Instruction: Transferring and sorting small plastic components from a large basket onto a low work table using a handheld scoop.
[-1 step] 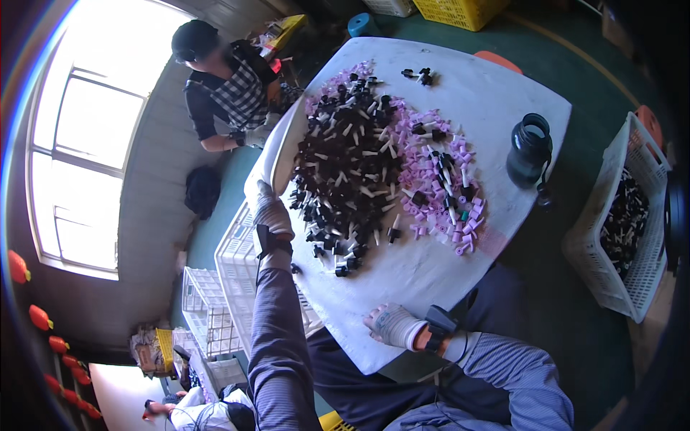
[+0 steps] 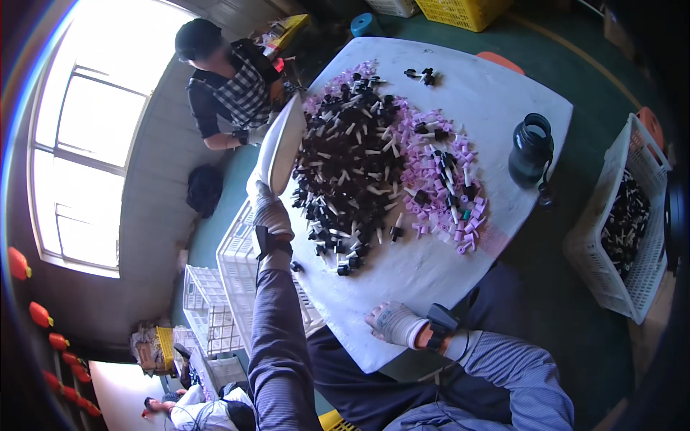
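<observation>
My left hand (image 2: 272,215), in a pale glove, grips the near end of a white shallow tray (image 2: 282,147). The tray is tilted up on its side at the table's left edge. Beside it lies a large pile of small black parts with white tips (image 2: 345,154). Lilac plastic pieces (image 2: 424,169) spread along the pile's right side, some black-and-white parts among them. My right hand (image 2: 394,325), also gloved, rests on the near edge of the white table (image 2: 424,280), fingers lying on the surface and holding nothing visible.
A dark open-mouthed bottle (image 2: 530,154) stands at the table's right. Beyond it, a white crate (image 2: 632,287) holds more black-and-white parts. White crates (image 2: 233,269) stand at the left, near my left arm. A co-worker (image 2: 230,93) is at the far left; another person (image 2: 208,409) is lower left.
The white tray in my left hand has tipped up a little more, its far end rising. My right hand stays in place on the table.
</observation>
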`<act>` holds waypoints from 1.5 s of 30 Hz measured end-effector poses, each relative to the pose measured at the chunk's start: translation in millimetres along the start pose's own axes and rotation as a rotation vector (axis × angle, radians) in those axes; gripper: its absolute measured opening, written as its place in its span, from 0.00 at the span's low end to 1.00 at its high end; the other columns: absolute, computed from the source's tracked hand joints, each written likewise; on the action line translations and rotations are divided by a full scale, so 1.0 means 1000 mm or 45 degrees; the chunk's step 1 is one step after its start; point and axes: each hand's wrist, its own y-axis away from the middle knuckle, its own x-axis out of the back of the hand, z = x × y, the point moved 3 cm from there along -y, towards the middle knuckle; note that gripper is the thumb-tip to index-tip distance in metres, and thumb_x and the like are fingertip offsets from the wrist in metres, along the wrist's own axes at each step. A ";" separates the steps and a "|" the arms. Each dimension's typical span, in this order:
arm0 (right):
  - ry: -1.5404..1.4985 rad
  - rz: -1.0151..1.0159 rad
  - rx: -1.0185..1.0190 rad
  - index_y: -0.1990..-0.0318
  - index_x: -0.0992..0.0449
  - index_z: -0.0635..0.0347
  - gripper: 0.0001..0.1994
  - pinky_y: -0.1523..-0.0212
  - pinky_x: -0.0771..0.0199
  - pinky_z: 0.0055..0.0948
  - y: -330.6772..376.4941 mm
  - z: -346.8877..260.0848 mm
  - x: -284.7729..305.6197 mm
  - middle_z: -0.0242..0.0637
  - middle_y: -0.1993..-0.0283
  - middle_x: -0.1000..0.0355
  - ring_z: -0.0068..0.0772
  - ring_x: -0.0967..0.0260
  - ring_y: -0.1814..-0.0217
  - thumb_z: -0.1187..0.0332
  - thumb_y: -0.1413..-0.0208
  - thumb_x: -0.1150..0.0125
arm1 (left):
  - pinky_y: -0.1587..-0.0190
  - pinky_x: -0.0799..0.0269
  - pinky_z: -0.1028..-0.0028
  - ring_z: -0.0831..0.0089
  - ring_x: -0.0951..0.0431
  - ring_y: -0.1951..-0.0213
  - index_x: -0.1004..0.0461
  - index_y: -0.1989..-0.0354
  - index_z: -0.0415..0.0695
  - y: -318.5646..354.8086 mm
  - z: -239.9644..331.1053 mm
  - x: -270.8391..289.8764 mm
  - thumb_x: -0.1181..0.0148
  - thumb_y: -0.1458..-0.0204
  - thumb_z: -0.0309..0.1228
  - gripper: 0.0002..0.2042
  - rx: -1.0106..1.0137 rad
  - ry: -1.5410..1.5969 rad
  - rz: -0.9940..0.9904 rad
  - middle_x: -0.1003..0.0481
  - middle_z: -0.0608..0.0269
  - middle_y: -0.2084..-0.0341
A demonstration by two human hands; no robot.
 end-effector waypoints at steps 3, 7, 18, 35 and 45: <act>0.007 -0.027 -0.002 0.57 0.29 0.54 0.15 0.51 0.32 0.37 0.000 -0.001 -0.004 0.39 0.56 0.29 0.38 0.32 0.51 0.57 0.46 0.46 | 0.61 0.31 0.57 0.48 0.25 0.61 0.36 0.45 0.47 0.007 -0.015 0.027 0.49 0.51 0.27 0.21 0.089 0.254 0.018 0.26 0.45 0.61; -0.092 -0.026 -0.077 0.55 0.29 0.53 0.16 0.48 0.34 0.40 0.002 0.008 -0.011 0.40 0.54 0.30 0.41 0.32 0.49 0.55 0.45 0.49 | 0.58 0.31 0.56 0.45 0.26 0.58 0.35 0.48 0.46 0.047 -0.024 0.058 0.46 0.54 0.30 0.22 0.178 -0.268 -0.038 0.26 0.46 0.61; -0.354 0.383 0.095 0.56 0.26 0.59 0.13 0.51 0.32 0.41 0.000 0.017 -0.017 0.47 0.58 0.28 0.51 0.31 0.54 0.67 0.50 0.43 | 0.86 0.36 0.75 0.78 0.34 0.86 0.31 0.62 0.42 0.316 -0.218 0.232 0.34 0.56 0.33 0.16 1.046 0.379 0.295 0.31 0.67 0.82; -0.044 0.527 0.174 0.50 0.27 0.60 0.15 0.49 0.33 0.34 0.002 0.012 -0.053 0.45 0.55 0.29 0.43 0.31 0.52 0.76 0.45 0.47 | 0.90 0.44 0.77 0.76 0.38 0.91 0.29 0.76 0.46 0.982 -0.289 0.369 0.40 0.54 0.26 0.04 2.502 0.736 0.481 0.36 0.69 0.90; 0.325 0.510 0.053 0.51 0.27 0.61 0.12 0.47 0.35 0.37 -0.006 0.012 -0.068 0.44 0.54 0.29 0.44 0.33 0.50 0.71 0.41 0.48 | 0.91 0.44 0.80 0.78 0.40 0.93 0.37 0.74 0.48 1.090 -0.270 0.374 0.43 0.50 0.27 0.08 3.097 0.847 0.166 0.39 0.70 0.91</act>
